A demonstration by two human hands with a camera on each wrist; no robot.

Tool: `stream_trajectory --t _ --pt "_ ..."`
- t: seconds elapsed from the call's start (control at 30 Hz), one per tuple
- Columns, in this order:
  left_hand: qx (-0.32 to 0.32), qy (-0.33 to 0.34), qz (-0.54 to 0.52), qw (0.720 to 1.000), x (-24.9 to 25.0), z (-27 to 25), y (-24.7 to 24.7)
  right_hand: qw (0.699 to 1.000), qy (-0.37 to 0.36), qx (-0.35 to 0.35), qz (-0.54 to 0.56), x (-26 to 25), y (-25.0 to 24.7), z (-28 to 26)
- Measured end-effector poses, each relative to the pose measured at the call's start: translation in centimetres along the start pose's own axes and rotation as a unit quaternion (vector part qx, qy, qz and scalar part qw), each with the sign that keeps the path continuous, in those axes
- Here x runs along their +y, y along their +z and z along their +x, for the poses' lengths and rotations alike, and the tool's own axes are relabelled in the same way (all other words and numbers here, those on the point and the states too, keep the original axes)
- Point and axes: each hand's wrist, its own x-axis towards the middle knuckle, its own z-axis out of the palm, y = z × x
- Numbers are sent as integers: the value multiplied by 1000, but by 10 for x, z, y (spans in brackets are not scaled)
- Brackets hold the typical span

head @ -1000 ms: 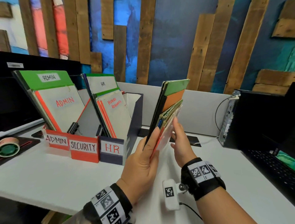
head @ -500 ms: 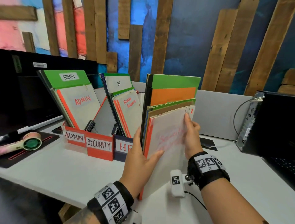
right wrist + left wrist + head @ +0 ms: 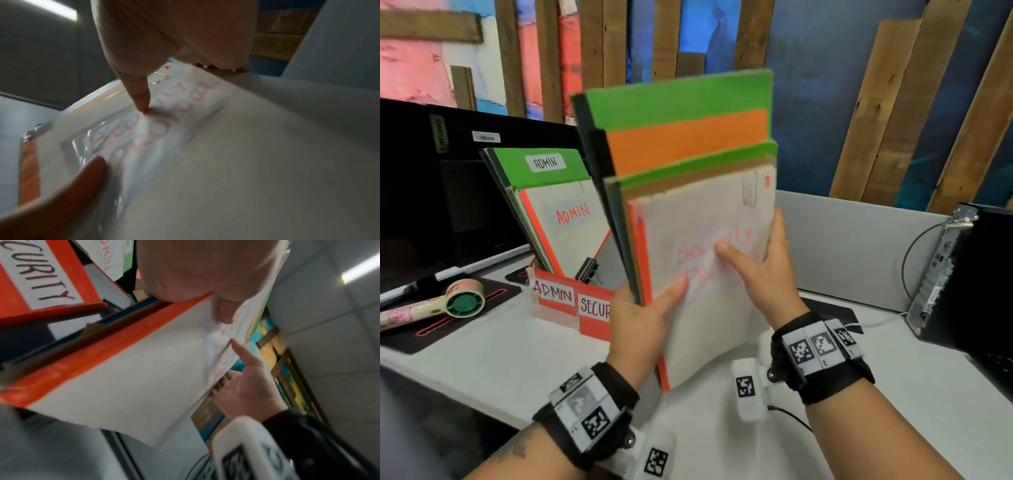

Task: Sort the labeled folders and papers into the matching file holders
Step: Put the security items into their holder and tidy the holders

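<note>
Both hands hold a stack of folders (image 3: 681,137) upright over the desk, green and orange at the back. The front one is a white sleeve with an orange spine (image 3: 709,308) (image 3: 127,386) (image 3: 246,162) and a blurred red label. My left hand (image 3: 643,318) grips the stack's left edge, thumb across the front. My right hand (image 3: 763,270) pinches the white sleeve's right edge, thumb on the label. Behind stand the ADMIN holder (image 3: 553,294) with ADMIN folders (image 3: 565,205) in it and the red SECURITY holder (image 3: 594,317) (image 3: 41,280). The stack hides the HR holder.
A dark monitor (image 3: 448,205) stands at the left. A tape dispenser (image 3: 441,305) lies on a black mat before it. A black computer case (image 3: 969,281) with a cable sits at the right. A grey partition (image 3: 852,250) runs behind the desk.
The stack has turned from edge-on to face me and come closer and higher. It now covers the HR holder. My right thumb has slid onto the red label.
</note>
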Motion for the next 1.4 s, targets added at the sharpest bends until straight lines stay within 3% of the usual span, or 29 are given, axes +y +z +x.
stream_trajectory --t 0.07,0.13,0.23,0.27,0.33,0.4,0.47,0.53,0.67,0.83,0.93,1.0,1.1,1.23,1.4 --pt "40 22 -36 998 14 18 -7 995 -15 -17 -93 -7 20 -2" --pt "87 33 -89 992 27 36 -18 995 24 -5 -100 -12 46 -11" --pt "166 44 -175 969 47 63 -44 992 123 26 27 -9 84 -17" --pt "187 39 -205 960 54 69 -54 985 155 16 73 -11 92 -18" --pt "166 5 -266 950 63 79 -73 970 181 -45 157 -23 107 -18" --pt "128 -29 -293 947 72 84 -84 963 134 -127 197 -41 129 -13" --pt "118 -48 -278 952 77 86 -88 967 105 -138 186 -54 152 -2" --pt "124 -65 -254 957 77 88 -93 975 88 -148 137 -61 168 11" --pt "163 -93 -248 951 76 93 -113 965 60 -256 -8 -46 183 25" --pt "268 -17 -242 932 69 105 -132 891 -95 -383 -224 2 174 7" --pt "297 53 -240 923 72 114 -138 813 -182 -428 -351 33 170 -3" --pt "283 95 -246 922 76 119 -141 760 -243 -430 -424 52 169 -10" --pt "290 155 -247 911 83 125 -149 720 -303 -399 -479 63 170 -19" --pt "332 210 -249 885 85 131 -151 712 -313 -396 -488 61 170 -18" --pt "339 149 -224 901 59 151 -129 717 -299 -410 -479 54 166 -18"
